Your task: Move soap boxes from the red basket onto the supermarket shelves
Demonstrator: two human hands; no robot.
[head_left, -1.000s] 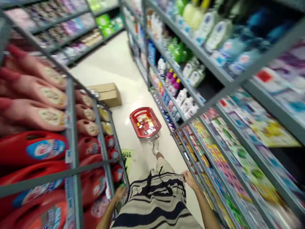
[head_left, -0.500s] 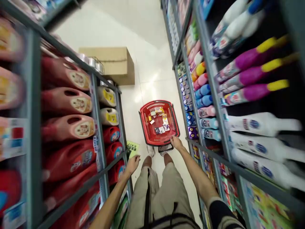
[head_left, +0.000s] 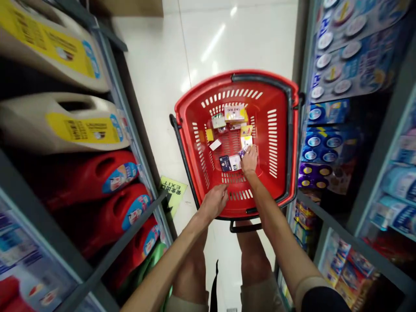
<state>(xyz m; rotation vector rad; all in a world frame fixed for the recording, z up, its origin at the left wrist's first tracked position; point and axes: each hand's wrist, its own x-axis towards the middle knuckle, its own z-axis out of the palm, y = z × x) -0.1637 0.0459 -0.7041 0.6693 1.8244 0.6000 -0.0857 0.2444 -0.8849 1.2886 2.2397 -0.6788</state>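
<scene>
A red plastic shopping basket with black handles stands on the pale floor right in front of my legs. Several small boxes and packets lie on its bottom, among them a white box and a dark blue one. My left hand is curled over the basket's near rim. My right hand reaches down inside, fingers bunched on a small box among the packets. What lies under those fingers is mostly hidden.
I stand in a narrow shop aisle. Cream and red detergent jugs fill the left shelves. Blue and purple packs fill the right ones. A green exit sticker lies on the floor. A cardboard box sits beyond.
The view has dropped close over the basket. My right hand went from the basket's rim down into it. My left hand moved from beside the left shelf onto the near rim.
</scene>
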